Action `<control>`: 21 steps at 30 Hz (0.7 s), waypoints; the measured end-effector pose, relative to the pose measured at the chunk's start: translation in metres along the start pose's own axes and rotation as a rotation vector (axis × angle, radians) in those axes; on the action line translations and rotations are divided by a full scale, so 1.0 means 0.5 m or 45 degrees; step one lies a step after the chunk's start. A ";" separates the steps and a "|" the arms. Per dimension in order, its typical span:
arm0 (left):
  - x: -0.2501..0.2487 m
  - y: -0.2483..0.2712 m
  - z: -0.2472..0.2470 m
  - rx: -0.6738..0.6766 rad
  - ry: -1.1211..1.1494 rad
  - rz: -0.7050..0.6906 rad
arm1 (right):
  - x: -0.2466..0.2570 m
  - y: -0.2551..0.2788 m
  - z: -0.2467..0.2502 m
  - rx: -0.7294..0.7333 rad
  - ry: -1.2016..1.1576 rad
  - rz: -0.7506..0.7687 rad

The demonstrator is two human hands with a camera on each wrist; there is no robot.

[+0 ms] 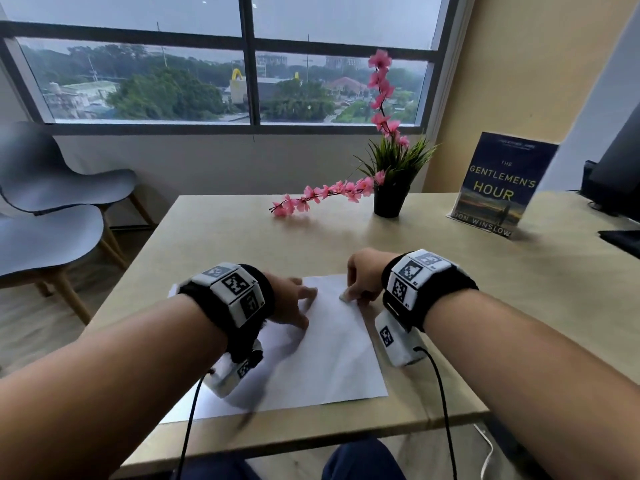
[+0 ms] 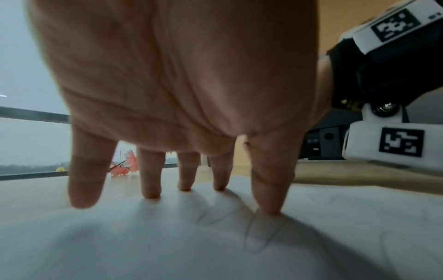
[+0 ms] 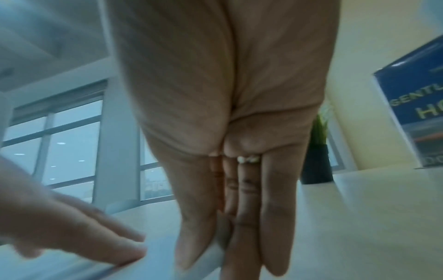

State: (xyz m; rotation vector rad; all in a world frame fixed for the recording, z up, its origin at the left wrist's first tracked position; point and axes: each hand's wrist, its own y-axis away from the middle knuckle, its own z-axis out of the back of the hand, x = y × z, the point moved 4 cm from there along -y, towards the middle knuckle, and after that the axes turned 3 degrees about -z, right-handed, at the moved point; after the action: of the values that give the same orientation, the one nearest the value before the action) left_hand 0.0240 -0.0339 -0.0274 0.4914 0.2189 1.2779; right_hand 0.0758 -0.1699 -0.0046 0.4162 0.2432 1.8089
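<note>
The sheet of paper lies flat on the table right in front of me, its long side running roughly from six to twelve o'clock. My left hand is on it at about eleven o'clock from the sheet's middle. Its fingers are straight and spread apart, with the tips pressing down on the paper.

My right hand works the far right corner, at about one o'clock. There the thumb closes against the other fingers, which lie pressed side by side, and the paper's edge is pinched between them. From the head view I can't tell how far that corner is off the table, if at all.

I'd judge this to be the very start of a fold: one hand anchors the sheet and the other takes hold of the corner. No crease shows yet.

The next move calls for carrying the pinched corner up and over toward seven o'clock while my left fingertips keep the sheet from sliding on the smooth tabletop. They will then have to slip out of the way before the flap lands. The edges should be matched before anything is pressed flat.

The potted plant at twelve o'clock and the book at two o'clock stand well apart from all this.
</note>
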 end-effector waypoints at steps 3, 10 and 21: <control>0.012 0.000 -0.011 0.019 0.075 0.022 | 0.005 0.003 0.000 -0.049 0.050 0.014; 0.019 -0.004 -0.018 0.022 0.095 0.008 | 0.014 0.010 -0.011 0.012 -0.025 0.049; 0.022 -0.007 -0.021 0.040 0.098 0.025 | 0.032 0.019 -0.019 0.075 -0.067 0.046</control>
State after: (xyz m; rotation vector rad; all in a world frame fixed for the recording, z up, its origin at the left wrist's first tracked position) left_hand 0.0259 -0.0216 -0.0371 0.4728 0.2997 1.3152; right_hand 0.0599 -0.1566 -0.0073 0.5118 0.2546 1.8272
